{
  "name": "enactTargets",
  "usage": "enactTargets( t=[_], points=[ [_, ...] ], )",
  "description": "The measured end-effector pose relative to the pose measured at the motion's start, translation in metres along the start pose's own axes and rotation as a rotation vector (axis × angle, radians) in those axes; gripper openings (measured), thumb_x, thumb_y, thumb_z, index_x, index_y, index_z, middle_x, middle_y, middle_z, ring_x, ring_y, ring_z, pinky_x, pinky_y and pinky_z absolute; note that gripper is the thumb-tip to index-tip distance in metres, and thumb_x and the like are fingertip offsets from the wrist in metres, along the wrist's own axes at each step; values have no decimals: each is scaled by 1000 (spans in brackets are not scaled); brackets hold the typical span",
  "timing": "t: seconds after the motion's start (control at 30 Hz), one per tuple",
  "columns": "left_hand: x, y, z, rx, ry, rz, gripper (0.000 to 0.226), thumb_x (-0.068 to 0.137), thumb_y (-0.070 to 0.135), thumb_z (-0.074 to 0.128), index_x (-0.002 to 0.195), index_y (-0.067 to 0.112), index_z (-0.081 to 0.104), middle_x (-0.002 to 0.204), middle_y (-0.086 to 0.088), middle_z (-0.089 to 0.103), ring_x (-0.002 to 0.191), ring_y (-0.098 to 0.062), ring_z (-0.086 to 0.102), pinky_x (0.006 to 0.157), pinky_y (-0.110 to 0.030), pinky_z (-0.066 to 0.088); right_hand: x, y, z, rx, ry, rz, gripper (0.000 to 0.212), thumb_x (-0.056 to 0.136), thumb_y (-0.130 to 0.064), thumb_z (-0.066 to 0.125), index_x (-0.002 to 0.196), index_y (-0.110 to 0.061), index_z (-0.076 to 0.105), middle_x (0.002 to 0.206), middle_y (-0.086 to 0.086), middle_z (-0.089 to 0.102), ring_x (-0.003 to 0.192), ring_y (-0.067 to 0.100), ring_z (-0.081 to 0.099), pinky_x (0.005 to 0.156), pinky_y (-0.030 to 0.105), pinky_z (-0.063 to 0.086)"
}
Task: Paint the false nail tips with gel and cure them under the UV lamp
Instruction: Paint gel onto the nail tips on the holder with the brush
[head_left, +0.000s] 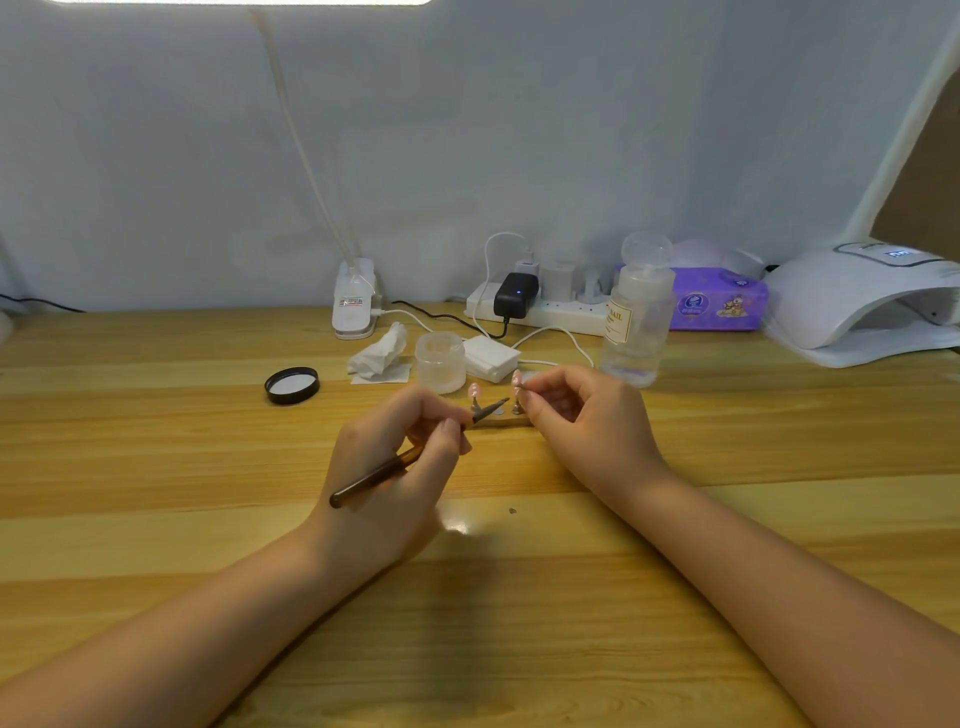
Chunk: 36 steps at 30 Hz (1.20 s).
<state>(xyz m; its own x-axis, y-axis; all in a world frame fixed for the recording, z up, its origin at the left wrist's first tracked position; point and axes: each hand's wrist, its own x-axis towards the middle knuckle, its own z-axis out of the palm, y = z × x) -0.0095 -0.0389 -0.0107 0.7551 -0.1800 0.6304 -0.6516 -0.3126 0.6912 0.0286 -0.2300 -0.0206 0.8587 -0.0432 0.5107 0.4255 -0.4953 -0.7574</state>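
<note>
My left hand (402, 457) grips a brown gel brush (379, 474), its dark tip pointing right toward a small wooden holder strip (501, 422). Two pink false nail tips stand on pegs there: one (474, 391) on the left, another (516, 379) on the right. My right hand (587, 415) pinches the right nail tip with thumb and fingertips. The white UV lamp (857, 301) sits at the far right, its opening facing the table.
An open clear jar (440, 361) and its black lid (291, 385) lie beyond my hands, with crumpled tissue (379, 353), white pads (488, 357), a clear liquid bottle (636, 317), a power strip (540, 309), a purple tissue pack (719, 299) and a lamp clamp (354, 304).
</note>
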Motion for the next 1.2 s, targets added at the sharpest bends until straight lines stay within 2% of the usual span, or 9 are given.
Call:
enactTargets(
  t=[0.1, 0.17, 0.23, 0.33, 0.53, 0.7, 0.9, 1.07, 1.2],
  points=[
    [0, -1, 1, 15, 40, 19, 12, 89, 17, 55, 92, 20, 66, 76, 7, 68, 76, -8, 65, 68, -16, 49, 0, 0, 0, 22, 7, 24, 5, 86, -14, 68, 89, -19, 69, 79, -3, 70, 74, 7, 64, 68, 17, 52],
    [1, -2, 2, 21, 58, 43, 11, 91, 24, 55, 97, 24, 64, 77, 10, 67, 76, -5, 65, 68, -14, 49, 0, 0, 0, 25, -3, 20, 5, 86, -15, 68, 91, -17, 70, 80, -2, 70, 74, 7, 64, 69, 19, 53],
    [2, -3, 3, -10, 75, 64, 13, 91, 29, 56, 102, 26, 62, 80, 9, 66, 76, -5, 66, 68, -18, 53, -1, -2, -1, 34, -13, 16, 6, 86, -14, 68, 91, -18, 70, 80, -3, 70, 74, 7, 64, 69, 18, 53],
    [2, -4, 2, -23, 64, 125, 17, 93, 15, 62, 107, 24, 62, 85, 9, 65, 78, -12, 65, 70, -29, 55, -1, -3, -1, 40, -24, 7, 8, 87, -13, 67, 91, -19, 69, 81, -3, 70, 75, 8, 64, 69, 18, 53],
    [3, -4, -1, 31, -42, 146, 22, 94, 29, 53, 107, 20, 69, 100, 5, 68, 94, -13, 65, 80, -23, 51, 0, -3, -1, 40, -42, -2, 9, 87, -10, 67, 94, -14, 70, 82, -3, 70, 76, 6, 65, 68, 14, 51],
    [0, -4, 0, -19, -69, 99, 28, 93, 12, 56, 118, 25, 61, 106, 3, 70, 101, -16, 68, 88, -32, 56, 0, -3, -1, 28, -42, -17, 12, 87, -8, 67, 93, -17, 70, 81, -6, 69, 76, 1, 63, 67, 8, 48],
    [-1, -5, 0, -7, -81, 87, 29, 94, 23, 55, 118, 9, 64, 105, -2, 70, 100, -18, 69, 85, -42, 57, 0, -3, -2, 15, -33, -32, 12, 86, -8, 68, 92, -18, 70, 80, -9, 68, 78, -1, 63, 66, 5, 46],
    [0, -2, -1, 27, -112, 99, 25, 92, 10, 56, 114, 8, 68, 100, -3, 71, 95, -18, 67, 81, -40, 55, 1, -3, -2, 0, -29, -38, 12, 86, -7, 67, 92, -18, 70, 80, -7, 69, 78, 0, 63, 67, 7, 47],
    [-2, -3, -3, -38, -98, 48, 28, 89, 25, 53, 108, 12, 69, 95, -2, 71, 93, -21, 68, 81, -45, 55, 0, -3, -2, 0, -31, -34, 13, 86, -6, 67, 91, -18, 69, 78, -10, 67, 77, -1, 63, 65, 6, 46]
  ],
)
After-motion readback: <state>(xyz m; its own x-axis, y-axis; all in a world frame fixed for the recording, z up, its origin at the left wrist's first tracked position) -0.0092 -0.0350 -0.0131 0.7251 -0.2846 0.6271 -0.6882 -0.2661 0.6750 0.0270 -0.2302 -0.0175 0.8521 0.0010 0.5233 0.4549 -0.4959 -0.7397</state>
